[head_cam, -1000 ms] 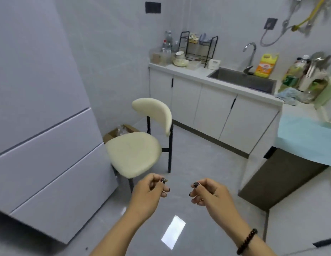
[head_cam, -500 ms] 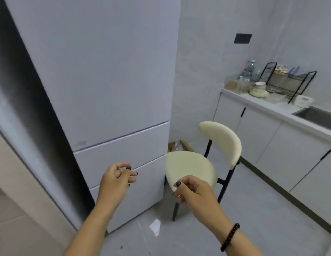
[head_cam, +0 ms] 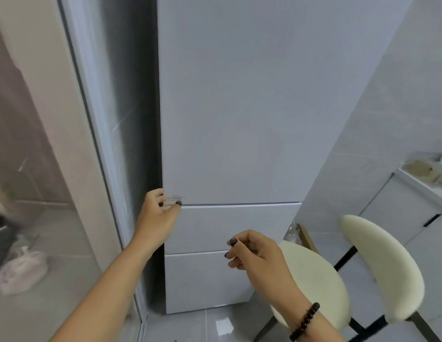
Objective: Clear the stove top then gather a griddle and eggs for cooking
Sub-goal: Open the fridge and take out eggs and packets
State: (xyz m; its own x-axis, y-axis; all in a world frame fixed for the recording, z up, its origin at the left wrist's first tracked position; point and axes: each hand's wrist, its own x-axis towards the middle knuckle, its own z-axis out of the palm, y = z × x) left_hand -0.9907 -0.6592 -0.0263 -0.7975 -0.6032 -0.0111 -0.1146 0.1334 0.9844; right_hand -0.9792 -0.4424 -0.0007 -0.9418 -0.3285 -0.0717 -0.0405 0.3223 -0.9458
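A tall white fridge [head_cam: 230, 114] fills the middle of the view, with a large upper door and two lower drawers [head_cam: 234, 228]. My left hand [head_cam: 157, 213] reaches the bottom left corner of the upper door, its fingers curled around the door's left edge. My right hand [head_cam: 254, 250] hangs loosely curled in front of the lower drawers and holds nothing. A dark bead bracelet sits on my right wrist. No stove, griddle or eggs are in view.
A cream chair [head_cam: 338, 275] with black legs stands right of the fridge, close to my right arm. A cardboard box [head_cam: 301, 233] sits behind it. White counter cabinets [head_cam: 412, 208] are at far right. A glass partition [head_cam: 42, 193] stands on the left.
The view has swung left from the sink counter to face the fridge. My left hand has risen to the edge of the upper fridge door; my right hand stays curled below.
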